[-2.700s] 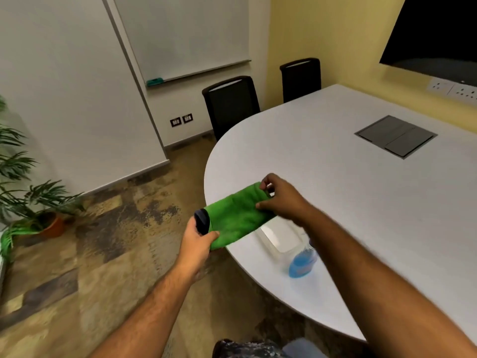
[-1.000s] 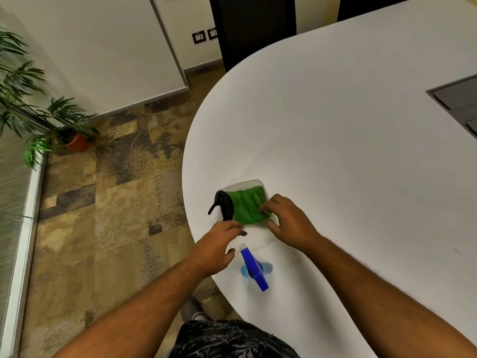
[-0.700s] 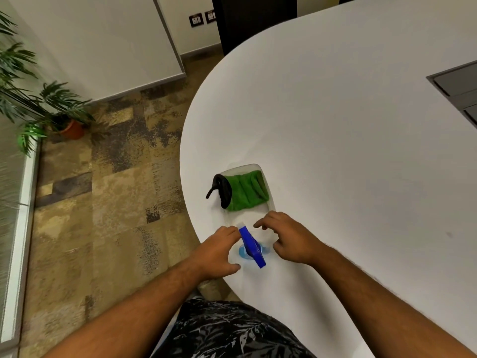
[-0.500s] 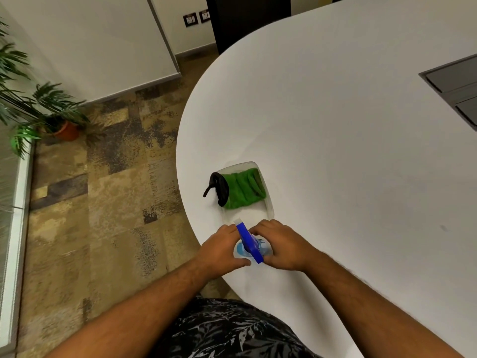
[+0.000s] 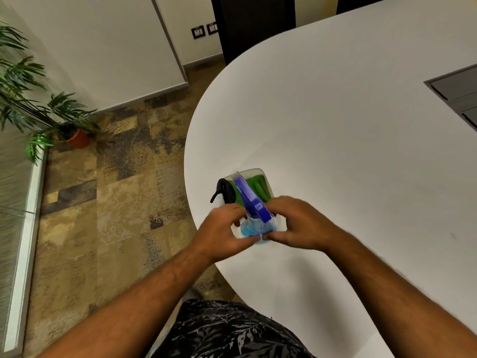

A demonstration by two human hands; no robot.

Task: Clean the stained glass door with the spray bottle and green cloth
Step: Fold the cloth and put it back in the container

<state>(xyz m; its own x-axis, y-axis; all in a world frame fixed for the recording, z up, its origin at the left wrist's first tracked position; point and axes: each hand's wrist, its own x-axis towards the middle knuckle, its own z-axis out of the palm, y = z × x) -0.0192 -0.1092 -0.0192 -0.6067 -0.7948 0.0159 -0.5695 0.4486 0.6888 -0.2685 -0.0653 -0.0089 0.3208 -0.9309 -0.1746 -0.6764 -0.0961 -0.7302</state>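
Observation:
A clear spray bottle (image 5: 251, 226) with blue liquid and a blue trigger head stands near the rounded end of the white table (image 5: 335, 130). Both hands wrap it: my left hand (image 5: 222, 233) from the left, my right hand (image 5: 296, 223) from the right. The blue head points away from me, over the green cloth (image 5: 259, 188). That cloth lies folded in a clear shallow tray (image 5: 258, 171) just beyond the bottle, with a black handled tool (image 5: 224, 191) at its left end. The glass door is not in this view.
A potted plant (image 5: 74, 138) stands on the patterned carpet at the left, beside a frosted glass panel (image 5: 13, 202). A black chair (image 5: 253, 24) sits at the table's far end. A grey cable hatch (image 5: 456, 91) is set into the tabletop at the right.
Both hands let go of the green cloth, left it in the tray, and came back to close around the spray bottle. The bottle's head now reaches over the cloth.

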